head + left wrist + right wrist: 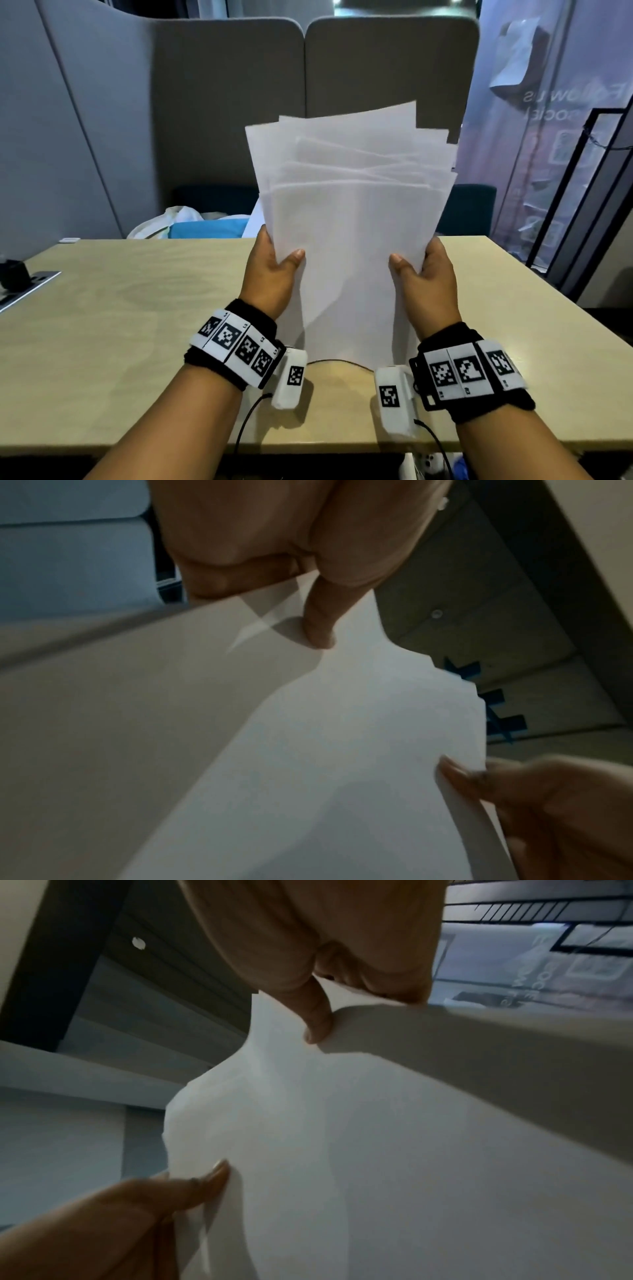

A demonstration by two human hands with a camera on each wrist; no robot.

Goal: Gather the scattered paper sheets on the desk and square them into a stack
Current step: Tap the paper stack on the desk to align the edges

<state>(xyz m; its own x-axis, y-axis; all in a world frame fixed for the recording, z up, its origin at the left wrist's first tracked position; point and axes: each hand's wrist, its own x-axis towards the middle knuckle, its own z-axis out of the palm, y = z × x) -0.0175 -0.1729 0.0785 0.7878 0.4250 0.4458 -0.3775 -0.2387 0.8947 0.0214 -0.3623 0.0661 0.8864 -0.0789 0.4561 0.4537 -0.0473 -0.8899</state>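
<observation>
left hand [274, 270]: grips left edge of uneven white paper sheets [349, 212] | right hand [428, 274]: grips right edge | sheets: frame centre, upright, tops fanned, above beige wooden desk [120, 301]

L hand [274, 274] & R hand [428, 277] raised side by side, thumbs fwd, fingers curled in grip.

Paper sheets [349, 212] plain white. Counter [120, 301] pale beige wood grain. Wristbands [236, 346] black with black-and-white square markers. Partition panels [226, 102] grey. Blue box [209, 229] at 10 o'clock.
</observation>
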